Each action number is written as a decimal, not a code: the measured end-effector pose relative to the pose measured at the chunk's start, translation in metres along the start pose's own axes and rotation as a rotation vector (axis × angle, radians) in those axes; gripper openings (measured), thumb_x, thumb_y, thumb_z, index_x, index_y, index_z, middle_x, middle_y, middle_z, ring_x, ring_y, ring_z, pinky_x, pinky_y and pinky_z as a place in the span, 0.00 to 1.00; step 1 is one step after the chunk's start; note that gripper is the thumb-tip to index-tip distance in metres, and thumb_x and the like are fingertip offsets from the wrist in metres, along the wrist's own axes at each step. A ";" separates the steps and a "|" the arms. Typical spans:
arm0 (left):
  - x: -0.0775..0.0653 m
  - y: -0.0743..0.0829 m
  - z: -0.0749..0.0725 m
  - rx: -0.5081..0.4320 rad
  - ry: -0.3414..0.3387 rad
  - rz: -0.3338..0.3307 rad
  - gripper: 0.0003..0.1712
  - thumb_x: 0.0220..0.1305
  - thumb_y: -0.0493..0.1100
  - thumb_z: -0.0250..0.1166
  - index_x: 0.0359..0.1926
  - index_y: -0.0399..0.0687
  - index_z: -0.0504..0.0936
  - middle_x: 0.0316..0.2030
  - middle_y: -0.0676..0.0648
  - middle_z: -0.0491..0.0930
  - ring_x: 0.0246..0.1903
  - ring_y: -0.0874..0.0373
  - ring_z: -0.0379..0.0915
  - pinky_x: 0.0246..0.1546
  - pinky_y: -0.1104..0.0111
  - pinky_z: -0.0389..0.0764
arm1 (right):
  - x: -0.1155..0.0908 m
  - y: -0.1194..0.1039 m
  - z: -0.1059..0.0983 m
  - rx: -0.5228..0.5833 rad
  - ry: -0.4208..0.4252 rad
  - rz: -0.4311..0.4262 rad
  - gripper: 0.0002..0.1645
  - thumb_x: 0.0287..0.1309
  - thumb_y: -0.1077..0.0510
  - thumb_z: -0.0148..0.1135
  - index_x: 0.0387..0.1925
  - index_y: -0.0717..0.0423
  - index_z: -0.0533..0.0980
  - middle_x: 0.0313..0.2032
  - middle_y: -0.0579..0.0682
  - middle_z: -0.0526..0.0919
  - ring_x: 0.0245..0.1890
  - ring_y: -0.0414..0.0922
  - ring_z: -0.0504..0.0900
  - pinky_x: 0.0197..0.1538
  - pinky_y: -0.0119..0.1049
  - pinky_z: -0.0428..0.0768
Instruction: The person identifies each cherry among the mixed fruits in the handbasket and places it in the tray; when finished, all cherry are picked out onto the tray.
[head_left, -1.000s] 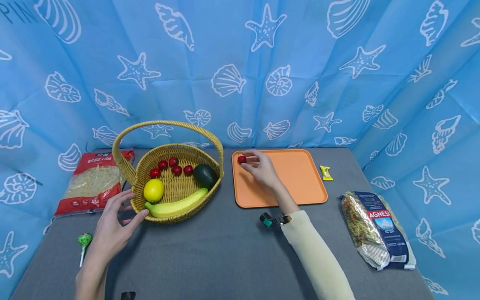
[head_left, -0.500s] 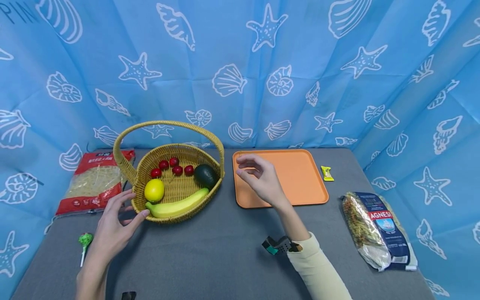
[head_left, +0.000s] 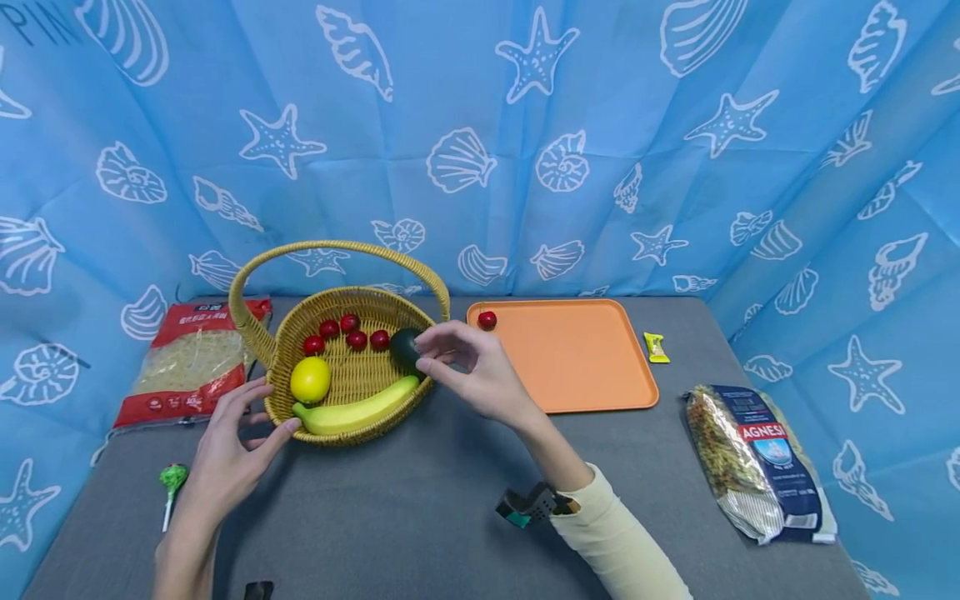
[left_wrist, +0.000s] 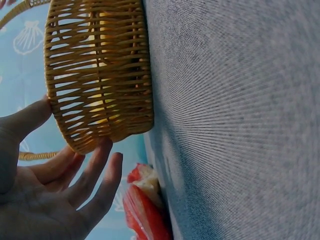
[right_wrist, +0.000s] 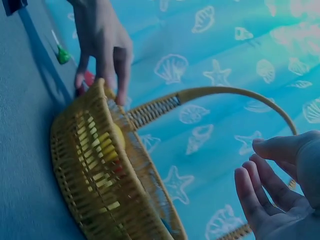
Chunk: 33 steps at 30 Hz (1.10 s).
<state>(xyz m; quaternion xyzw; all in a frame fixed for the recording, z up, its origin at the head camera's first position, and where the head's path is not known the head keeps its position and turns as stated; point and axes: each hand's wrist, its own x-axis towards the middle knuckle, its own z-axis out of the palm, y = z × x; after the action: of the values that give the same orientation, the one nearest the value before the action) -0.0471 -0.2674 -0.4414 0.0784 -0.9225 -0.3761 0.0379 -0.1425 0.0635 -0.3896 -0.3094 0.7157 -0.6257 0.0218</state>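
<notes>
In the head view, a wicker basket (head_left: 347,375) with a tall handle holds a yellow lemon (head_left: 310,380), a banana (head_left: 356,408), a dark avocado (head_left: 402,350) and several cherries (head_left: 357,340). My left hand (head_left: 228,446) grips the basket's near-left side, thumb at the rim and fingers against the woven wall (left_wrist: 100,75). Over the basket's right edge hovers my right hand (head_left: 480,371), fingers loosely bent with nothing between them; it partly hides the avocado. One cherry (head_left: 487,321) lies in the far-left corner of the orange tray (head_left: 577,358).
A red pasta bag (head_left: 187,358) lies behind the left hand, and a green lollipop (head_left: 173,477) lies beside the left forearm. Right of the tray are a small yellow-wrapped candy (head_left: 656,347) and an AGNESI pasta bag (head_left: 761,462). A blue shell-patterned curtain (head_left: 480,125) closes the back.
My right hand let go of the cherry in the tray's corner, drew back, then moved left to the basket's right edge. The left hand stays at the basket.
</notes>
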 end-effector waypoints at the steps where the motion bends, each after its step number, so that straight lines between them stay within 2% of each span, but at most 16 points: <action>1: 0.000 0.000 0.000 0.000 0.000 -0.001 0.41 0.73 0.55 0.73 0.77 0.40 0.69 0.77 0.30 0.64 0.59 0.31 0.79 0.47 0.45 0.93 | 0.004 0.001 0.004 0.009 -0.018 0.000 0.15 0.69 0.69 0.69 0.55 0.66 0.82 0.53 0.67 0.88 0.47 0.38 0.88 0.55 0.40 0.93; 4: 0.000 0.000 0.000 0.000 -0.002 -0.003 0.42 0.73 0.55 0.73 0.77 0.40 0.69 0.78 0.30 0.63 0.59 0.30 0.79 0.47 0.45 0.93 | 0.017 0.005 0.017 0.027 -0.067 0.021 0.15 0.70 0.69 0.69 0.56 0.67 0.81 0.53 0.67 0.87 0.48 0.44 0.89 0.55 0.39 0.93; 7: 0.000 0.000 0.000 0.001 -0.006 -0.005 0.42 0.73 0.55 0.73 0.77 0.40 0.69 0.78 0.30 0.63 0.60 0.30 0.79 0.47 0.45 0.94 | 0.033 0.012 0.030 0.007 -0.102 0.060 0.16 0.71 0.68 0.68 0.57 0.67 0.81 0.53 0.66 0.88 0.49 0.50 0.89 0.55 0.34 0.92; 13: 0.000 -0.001 0.000 -0.003 -0.018 -0.011 0.42 0.74 0.56 0.72 0.77 0.40 0.68 0.78 0.30 0.62 0.60 0.30 0.78 0.47 0.47 0.94 | 0.068 0.029 0.055 -0.078 -0.142 0.196 0.17 0.73 0.62 0.68 0.59 0.61 0.81 0.59 0.64 0.86 0.52 0.53 0.90 0.53 0.28 0.89; 16: 0.000 -0.002 0.000 -0.005 -0.020 -0.016 0.42 0.74 0.56 0.72 0.77 0.40 0.68 0.78 0.30 0.62 0.60 0.30 0.78 0.47 0.46 0.94 | 0.081 0.038 0.067 -0.114 -0.151 0.268 0.20 0.74 0.58 0.68 0.63 0.59 0.79 0.62 0.63 0.85 0.55 0.54 0.90 0.53 0.28 0.89; 19: 0.000 -0.002 0.001 -0.004 -0.019 -0.020 0.42 0.74 0.56 0.72 0.77 0.40 0.68 0.78 0.30 0.62 0.60 0.30 0.78 0.47 0.46 0.94 | 0.092 0.046 0.078 -0.155 -0.146 0.323 0.23 0.75 0.56 0.68 0.66 0.60 0.78 0.64 0.62 0.84 0.58 0.55 0.89 0.56 0.32 0.89; 23: 0.000 -0.003 0.000 -0.003 -0.021 -0.023 0.43 0.74 0.57 0.72 0.78 0.40 0.68 0.78 0.30 0.62 0.60 0.29 0.79 0.45 0.48 0.94 | 0.100 0.055 0.089 -0.207 -0.150 0.393 0.24 0.79 0.56 0.62 0.69 0.60 0.76 0.67 0.61 0.82 0.63 0.55 0.85 0.61 0.39 0.87; 24: 0.000 -0.003 0.000 -0.002 -0.023 -0.023 0.43 0.74 0.57 0.72 0.78 0.40 0.67 0.78 0.30 0.62 0.60 0.29 0.79 0.45 0.48 0.94 | 0.101 0.057 0.092 -0.221 -0.153 0.407 0.24 0.80 0.56 0.60 0.70 0.60 0.76 0.68 0.61 0.82 0.62 0.52 0.85 0.59 0.37 0.86; 26: 0.000 -0.002 0.000 -0.001 -0.023 -0.021 0.43 0.74 0.57 0.72 0.78 0.40 0.67 0.78 0.29 0.62 0.60 0.29 0.79 0.45 0.48 0.94 | 0.102 0.061 0.095 -0.225 -0.165 0.436 0.24 0.82 0.58 0.56 0.72 0.61 0.74 0.66 0.60 0.81 0.48 0.49 0.85 0.49 0.34 0.83; 27: 0.000 -0.002 0.000 0.000 -0.024 -0.021 0.43 0.74 0.57 0.72 0.78 0.40 0.67 0.78 0.29 0.62 0.60 0.29 0.79 0.45 0.48 0.94 | 0.103 0.063 0.097 -0.222 -0.172 0.447 0.24 0.83 0.59 0.55 0.73 0.61 0.74 0.62 0.60 0.83 0.40 0.45 0.83 0.44 0.32 0.79; 30: 0.000 -0.002 0.000 0.002 -0.022 -0.016 0.43 0.74 0.57 0.72 0.78 0.40 0.67 0.78 0.29 0.62 0.60 0.29 0.79 0.46 0.48 0.94 | 0.105 0.068 0.100 -0.196 -0.207 0.473 0.26 0.84 0.62 0.51 0.76 0.63 0.71 0.44 0.57 0.82 0.21 0.39 0.65 0.29 0.29 0.66; 31: 0.000 -0.002 0.000 0.002 -0.022 -0.015 0.43 0.74 0.57 0.72 0.78 0.40 0.67 0.78 0.29 0.62 0.60 0.29 0.79 0.46 0.47 0.94 | 0.105 0.070 0.101 -0.192 -0.219 0.479 0.26 0.84 0.63 0.50 0.76 0.63 0.70 0.40 0.56 0.79 0.17 0.40 0.59 0.27 0.30 0.63; 33: 0.000 -0.001 0.000 0.002 -0.021 -0.011 0.43 0.74 0.57 0.72 0.78 0.40 0.68 0.78 0.29 0.62 0.60 0.29 0.79 0.46 0.48 0.94 | 0.107 0.072 0.103 -0.203 -0.238 0.487 0.27 0.83 0.64 0.49 0.77 0.63 0.69 0.35 0.57 0.77 0.14 0.37 0.56 0.24 0.28 0.60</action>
<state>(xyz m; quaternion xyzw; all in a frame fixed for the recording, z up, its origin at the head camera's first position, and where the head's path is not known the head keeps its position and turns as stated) -0.0471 -0.2685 -0.4422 0.0793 -0.9227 -0.3764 0.0260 -0.2153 -0.0759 -0.4396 -0.2000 0.8203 -0.4867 0.2241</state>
